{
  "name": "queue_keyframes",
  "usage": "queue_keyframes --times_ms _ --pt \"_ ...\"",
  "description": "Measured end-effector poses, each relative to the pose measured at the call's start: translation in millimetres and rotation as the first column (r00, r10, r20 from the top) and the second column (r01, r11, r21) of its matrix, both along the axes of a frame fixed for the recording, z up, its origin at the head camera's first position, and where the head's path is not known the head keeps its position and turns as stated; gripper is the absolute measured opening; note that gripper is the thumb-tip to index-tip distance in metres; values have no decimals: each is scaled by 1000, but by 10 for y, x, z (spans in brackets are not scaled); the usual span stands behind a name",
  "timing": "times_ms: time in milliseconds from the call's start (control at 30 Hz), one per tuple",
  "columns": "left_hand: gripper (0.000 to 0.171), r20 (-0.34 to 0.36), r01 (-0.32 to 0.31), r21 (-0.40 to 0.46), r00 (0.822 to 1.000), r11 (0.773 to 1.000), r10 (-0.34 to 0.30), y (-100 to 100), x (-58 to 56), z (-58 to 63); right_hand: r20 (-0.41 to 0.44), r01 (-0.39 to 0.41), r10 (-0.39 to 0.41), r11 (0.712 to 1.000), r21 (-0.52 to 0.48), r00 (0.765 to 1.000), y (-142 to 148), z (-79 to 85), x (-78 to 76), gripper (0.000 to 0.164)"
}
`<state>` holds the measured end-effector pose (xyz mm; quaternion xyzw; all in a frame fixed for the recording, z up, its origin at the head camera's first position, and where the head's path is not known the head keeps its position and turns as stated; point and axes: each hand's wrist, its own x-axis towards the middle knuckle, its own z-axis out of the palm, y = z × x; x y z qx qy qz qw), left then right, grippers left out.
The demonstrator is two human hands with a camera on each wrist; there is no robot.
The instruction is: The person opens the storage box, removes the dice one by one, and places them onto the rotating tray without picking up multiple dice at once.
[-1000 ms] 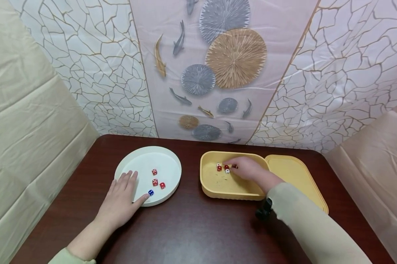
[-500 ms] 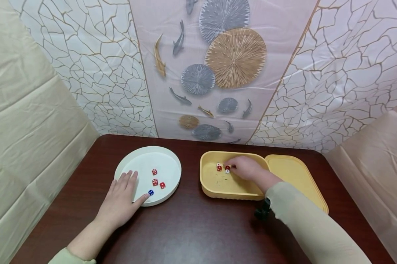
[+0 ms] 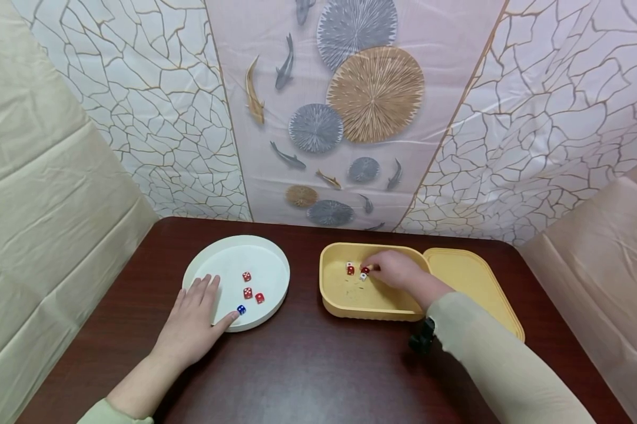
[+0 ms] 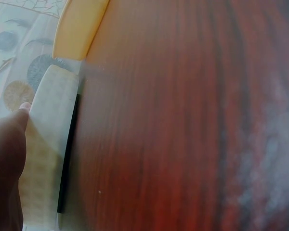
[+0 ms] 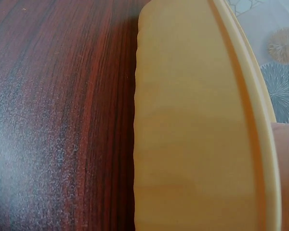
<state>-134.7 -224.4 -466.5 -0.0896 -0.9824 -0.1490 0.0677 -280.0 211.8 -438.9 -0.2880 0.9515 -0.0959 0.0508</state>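
My left hand rests over the left rim of a round white tray, fingers straight and thumb along the near rim. Inside the tray are three red dice, one being the front right red die, and a blue die close to the thumb. My right hand reaches into a yellow box and pinches a red die at its fingertips. Touching distance from it lies a white die. Another red die partly covers a white die to the left.
A yellow lid lies right of the box on the dark wooden table. Patterned cloth hangs behind the table, with plain cloth on both sides. The box wall hides the fingers in the right wrist view.
The red die at my right fingertips has shifted slightly, and the white die beside it has turned. My left hand and the dice in the tray stay put.
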Motion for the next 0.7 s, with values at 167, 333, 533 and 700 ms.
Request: queue_keyframes --times_ms 167,333,533,700 --pt "90 1 2 1 1000 1000 -2 3 3 7 13 37 -37 999 -35 999 29 -6 28 27" --pt "91 -2 5 3 1000 1000 -5 0 2 2 44 105 -101 988 -109 994 58 -1 46 27" --pt "91 -7 6 9 1000 1000 -6 1 0 5 72 181 -172 970 -160 983 81 34 67 26" --pt "91 -3 5 10 1000 1000 -5 11 7 -4 64 206 -198 965 -162 978 115 60 78 26"
